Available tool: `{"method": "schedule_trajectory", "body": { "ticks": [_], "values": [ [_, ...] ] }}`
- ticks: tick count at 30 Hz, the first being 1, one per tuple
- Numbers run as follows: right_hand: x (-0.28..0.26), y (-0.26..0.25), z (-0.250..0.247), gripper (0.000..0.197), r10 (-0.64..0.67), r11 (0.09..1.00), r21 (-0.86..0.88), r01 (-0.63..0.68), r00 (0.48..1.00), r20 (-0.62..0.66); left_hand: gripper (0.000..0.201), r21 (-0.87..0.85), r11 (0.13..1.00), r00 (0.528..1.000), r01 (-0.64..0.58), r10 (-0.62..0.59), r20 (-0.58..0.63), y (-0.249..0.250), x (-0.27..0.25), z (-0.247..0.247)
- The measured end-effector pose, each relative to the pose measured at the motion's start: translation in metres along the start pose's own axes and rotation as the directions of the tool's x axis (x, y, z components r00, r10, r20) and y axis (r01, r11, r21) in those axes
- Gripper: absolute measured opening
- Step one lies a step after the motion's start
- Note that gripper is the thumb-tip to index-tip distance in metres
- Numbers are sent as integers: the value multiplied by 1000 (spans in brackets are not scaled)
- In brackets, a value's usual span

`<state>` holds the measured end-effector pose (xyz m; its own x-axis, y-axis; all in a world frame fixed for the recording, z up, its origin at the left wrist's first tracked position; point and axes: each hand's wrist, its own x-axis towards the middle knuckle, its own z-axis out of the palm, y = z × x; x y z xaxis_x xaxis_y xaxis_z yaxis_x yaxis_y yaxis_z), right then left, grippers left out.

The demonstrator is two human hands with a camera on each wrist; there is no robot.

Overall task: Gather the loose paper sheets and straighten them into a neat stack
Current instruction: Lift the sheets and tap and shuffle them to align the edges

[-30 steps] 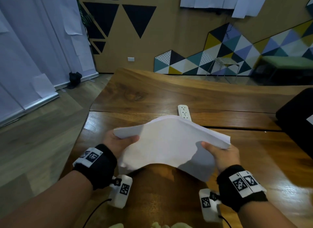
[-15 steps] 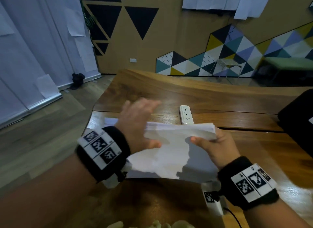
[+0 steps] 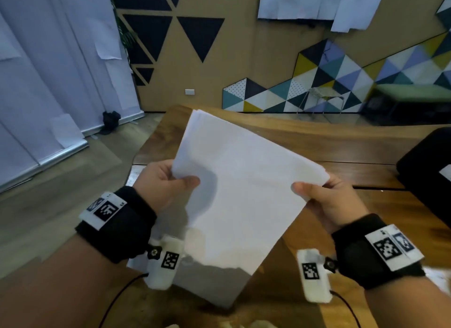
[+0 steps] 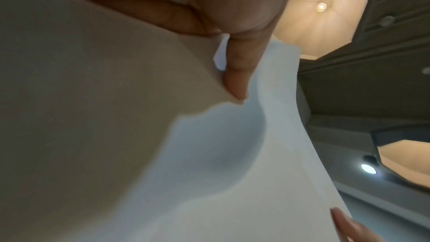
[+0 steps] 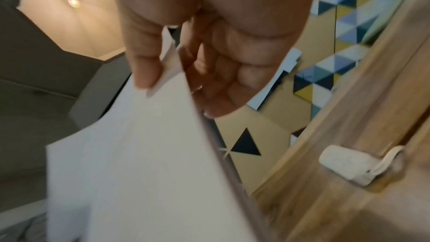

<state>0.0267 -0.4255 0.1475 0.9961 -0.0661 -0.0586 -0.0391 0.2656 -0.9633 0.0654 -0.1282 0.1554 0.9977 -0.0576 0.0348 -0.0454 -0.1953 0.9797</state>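
Left hand and right hand each pinched the paper sheets by side edges above the table. Best loosen grip, tap lower edge square.

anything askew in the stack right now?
Yes. The paper stack is held tilted above the table, the left hand and right hand pinching opposite corners. Sheet edges fan out unevenly at its top corner.
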Motion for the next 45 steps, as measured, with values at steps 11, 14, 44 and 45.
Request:
{"method": "schedule_trajectory", "body": {
  "ticks": [11, 14, 44, 45],
  "values": [
    [-21, -2, 57, 54, -440, 897, -142, 418, 870, -221, 21, -155, 979, 974, -133, 101, -202, -20, -40, 24],
    [-20, 3, 59, 34, -439, 891, -226, 394, 875, -205, 34, -129, 984, 976, -124, 97, -193, -28, -43, 31],
    [-9, 10, 49, 48, -616, 565, -631, 532, 781, 106, 55, 7, 917, 898, -399, 392, -200, -9, -39, 19],
    [-9, 11, 48, 43, -616, 566, -630, 532, 780, 106, 48, 44, 901, 881, -431, 431, -197, -6, -37, 17]
  ]
}}
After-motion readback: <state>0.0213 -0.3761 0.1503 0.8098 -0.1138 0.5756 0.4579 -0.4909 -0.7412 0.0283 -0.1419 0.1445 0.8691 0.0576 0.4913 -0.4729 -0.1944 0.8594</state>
